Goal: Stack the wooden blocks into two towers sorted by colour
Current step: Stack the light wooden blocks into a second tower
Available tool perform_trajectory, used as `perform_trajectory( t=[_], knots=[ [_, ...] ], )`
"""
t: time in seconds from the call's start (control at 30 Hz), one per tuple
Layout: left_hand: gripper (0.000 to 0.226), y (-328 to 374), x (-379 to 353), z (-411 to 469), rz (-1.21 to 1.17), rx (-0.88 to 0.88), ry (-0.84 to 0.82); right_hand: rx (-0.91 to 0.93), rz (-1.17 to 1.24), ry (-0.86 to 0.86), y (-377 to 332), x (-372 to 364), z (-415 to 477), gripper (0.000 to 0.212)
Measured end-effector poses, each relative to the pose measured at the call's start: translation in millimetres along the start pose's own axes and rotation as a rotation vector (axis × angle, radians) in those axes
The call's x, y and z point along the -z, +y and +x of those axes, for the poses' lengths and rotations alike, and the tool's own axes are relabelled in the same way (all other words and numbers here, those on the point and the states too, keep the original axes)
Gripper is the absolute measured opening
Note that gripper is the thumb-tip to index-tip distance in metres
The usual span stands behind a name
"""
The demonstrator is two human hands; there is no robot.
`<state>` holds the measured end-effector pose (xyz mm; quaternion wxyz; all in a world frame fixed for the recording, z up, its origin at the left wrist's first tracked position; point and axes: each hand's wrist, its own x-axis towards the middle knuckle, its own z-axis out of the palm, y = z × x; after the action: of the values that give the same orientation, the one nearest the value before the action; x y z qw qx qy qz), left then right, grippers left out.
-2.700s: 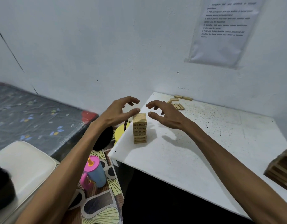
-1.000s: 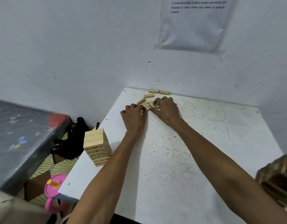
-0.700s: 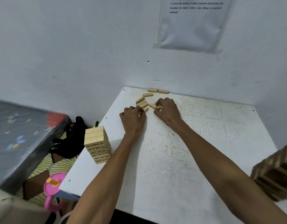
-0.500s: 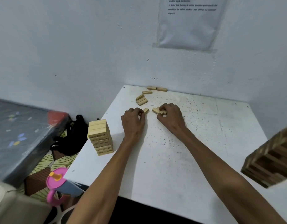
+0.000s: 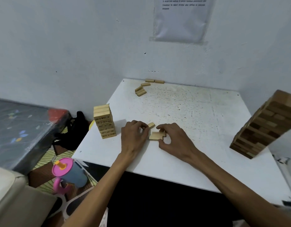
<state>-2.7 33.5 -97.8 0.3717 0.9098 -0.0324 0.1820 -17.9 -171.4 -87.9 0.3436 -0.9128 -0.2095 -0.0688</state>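
A light wooden tower (image 5: 105, 123) stands near the white table's (image 5: 190, 154) left edge. A taller dark brown tower (image 5: 264, 125) stands at the right edge. My left hand (image 5: 133, 138) pinches one light block (image 5: 151, 125) by its near end. Just right of it, my right hand (image 5: 174, 140) curls over a pair of light blocks (image 5: 156, 135) lying side by side on the table, fingers at the far side and thumb at the near side. Several loose light blocks (image 5: 142, 89) lie at the far left corner by the wall.
A wall runs along the table's far side with a paper sheet (image 5: 180, 18) taped on it. Left of the table on the floor are a black bag (image 5: 72, 133), a pink-lidded cup (image 5: 68, 172) and a dark mattress (image 5: 18, 128).
Both hands have dragged a few light blocks from the far pile toward the table's middle, close to the light tower. The camera has tilted, bringing the dark tower into view.
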Motion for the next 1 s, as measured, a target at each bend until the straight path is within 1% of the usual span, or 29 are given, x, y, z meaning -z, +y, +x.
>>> perform_trajectory(
  t=[0.1,0.2,0.3,0.37,0.43,0.5,0.57,0.67,0.73,0.87,0.93,1.0],
  knots=[
    [0.005,-1,4,-16,0.035,-0.045,-0.040,0.016,0.038,-0.031,0,2,-10,0.046],
    [0.007,-4,7,-22,0.024,-0.070,-0.053,0.014,0.091,-0.020,3,2,-8,0.043],
    [0.014,-3,11,-22,0.053,-0.119,-0.084,0.054,0.109,0.014,5,3,-5,0.037],
    [0.026,-2,17,-20,0.069,-0.169,-0.157,0.049,0.087,0.047,6,3,-3,0.033],
    [0.041,-3,22,-18,0.022,-0.162,-0.244,0.003,0.062,0.098,8,3,-2,0.032],
    [0.050,-3,26,-16,-0.003,-0.174,-0.272,-0.032,0.060,0.123,12,4,-3,0.032],
    [0.061,-5,27,-12,0.030,-0.228,-0.298,-0.029,0.063,0.088,14,7,-5,0.036],
    [0.080,-9,27,-3,0.063,-0.236,-0.468,0.004,0.032,-0.008,15,10,-8,0.051],
    [0.079,-8,29,3,0.053,-0.231,-0.531,-0.002,0.028,-0.031,17,8,-6,0.061],
    [0.062,1,33,13,-0.007,-0.199,-0.564,-0.026,0.050,0.005,22,7,1,0.072],
    [0.057,0,31,15,-0.039,-0.175,-0.546,-0.027,0.048,0.002,25,7,3,0.072],
    [0.056,-2,29,13,-0.075,-0.133,-0.520,-0.028,0.055,-0.010,26,8,5,0.067]
  ],
)
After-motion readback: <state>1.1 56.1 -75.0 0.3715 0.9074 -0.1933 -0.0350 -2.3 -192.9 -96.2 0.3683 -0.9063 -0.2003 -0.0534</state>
